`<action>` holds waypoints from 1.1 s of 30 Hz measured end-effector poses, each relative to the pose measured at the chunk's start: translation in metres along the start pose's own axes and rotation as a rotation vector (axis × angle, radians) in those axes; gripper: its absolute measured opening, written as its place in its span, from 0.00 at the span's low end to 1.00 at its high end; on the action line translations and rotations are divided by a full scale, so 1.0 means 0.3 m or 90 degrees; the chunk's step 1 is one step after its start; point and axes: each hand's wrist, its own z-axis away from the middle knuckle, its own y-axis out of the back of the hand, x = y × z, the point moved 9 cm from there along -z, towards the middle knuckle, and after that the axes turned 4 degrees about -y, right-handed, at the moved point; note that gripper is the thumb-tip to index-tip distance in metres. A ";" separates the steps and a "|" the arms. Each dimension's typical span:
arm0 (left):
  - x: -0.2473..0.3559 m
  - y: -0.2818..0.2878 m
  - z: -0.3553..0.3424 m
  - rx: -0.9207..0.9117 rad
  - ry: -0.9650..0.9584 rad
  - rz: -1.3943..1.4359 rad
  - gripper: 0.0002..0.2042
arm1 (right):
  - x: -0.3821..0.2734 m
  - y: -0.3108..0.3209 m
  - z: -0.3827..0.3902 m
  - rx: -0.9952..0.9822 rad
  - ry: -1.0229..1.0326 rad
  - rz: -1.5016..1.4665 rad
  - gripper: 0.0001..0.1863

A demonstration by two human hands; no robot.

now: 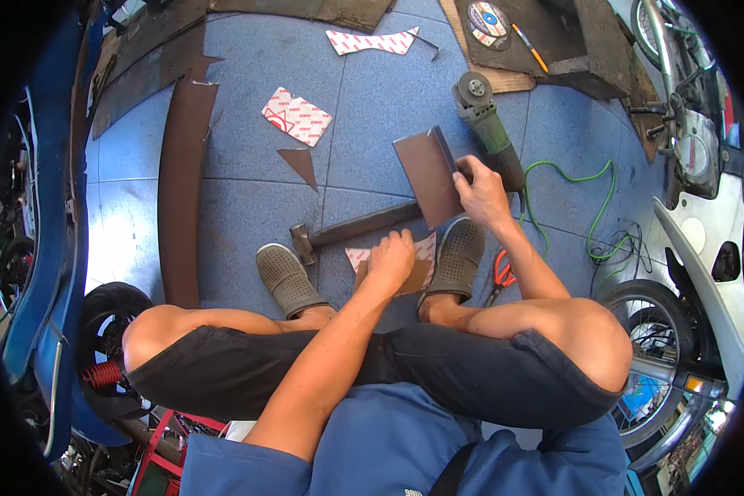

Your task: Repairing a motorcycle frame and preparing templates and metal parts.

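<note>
My right hand [481,197] grips the right edge of a brown sheet piece [426,178] with a folded dark lip, held tilted above the floor. Over a red-and-white printed piece [426,252] with a brown area, my left hand [392,258] has its fingers curled together; what is between them, if anything, is hidden. Behind that hand lies a hammer [364,223], its head to the left and its handle running under the brown piece. A green angle grinder [489,128] rests beyond my right hand. Orange-handled scissors [501,274] lie beside my right shoe.
On the blue tiled floor are a long brown strip [182,190], a brown triangular offcut [300,168] and printed pieces [298,117]. A green cord [589,240] loops at right. Cutting discs [488,23] and an orange marker [530,48] sit at the back. Motorbikes [694,149] stand alongside.
</note>
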 end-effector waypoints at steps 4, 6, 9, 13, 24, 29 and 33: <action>-0.014 -0.006 -0.013 -0.018 0.047 0.020 0.10 | -0.008 0.018 0.024 -0.027 0.007 0.002 0.13; 0.033 0.030 -0.011 0.004 -0.030 -0.079 0.10 | -0.010 0.041 0.020 -0.037 -0.035 0.001 0.13; 0.039 0.071 -0.028 -0.018 -0.027 -0.021 0.11 | -0.009 0.054 0.009 -0.037 -0.055 -0.046 0.12; 0.052 0.236 -0.092 0.008 0.001 0.038 0.11 | -0.032 0.092 0.011 0.016 -0.036 -0.077 0.13; -0.270 0.476 -0.233 0.234 0.123 0.315 0.15 | -0.034 0.059 -0.031 0.069 -0.011 -0.156 0.09; -0.404 0.533 -0.183 0.382 0.193 0.359 0.12 | -0.094 -0.021 -0.076 0.067 0.005 -0.065 0.10; -0.571 0.654 -0.110 0.441 0.291 0.437 0.12 | -0.098 -0.022 -0.109 0.093 0.020 -0.007 0.11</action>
